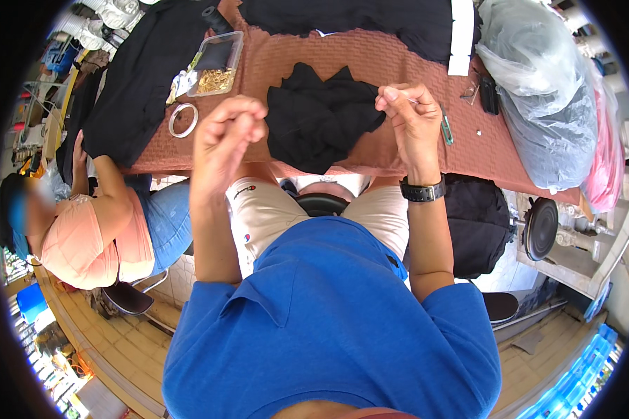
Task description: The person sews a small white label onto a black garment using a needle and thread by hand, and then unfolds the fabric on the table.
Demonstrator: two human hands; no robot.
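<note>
My left hand (228,140) is raised over the table's near edge, left of a crumpled black cloth (321,119). Its fingers are curled together in a pinch and slightly blurred. On the cloth's other side my right hand (411,115), with a black watch on the wrist, also pinches with thumb and forefinger. Whatever either pinch holds is too small to make out. The black cloth lies bunched between the hands on the brown tablecloth (370,63). Just right of my right hand lies a pair of green thread snips (446,130).
A clear plastic box (237,52) of small golden pieces and a white tape roll (183,120) lie left. Black fabric (356,17) covers the far side. Stuffed plastic bags (541,91) crowd the right. A person in a peach top (91,237) sits at left, hands on black fabric.
</note>
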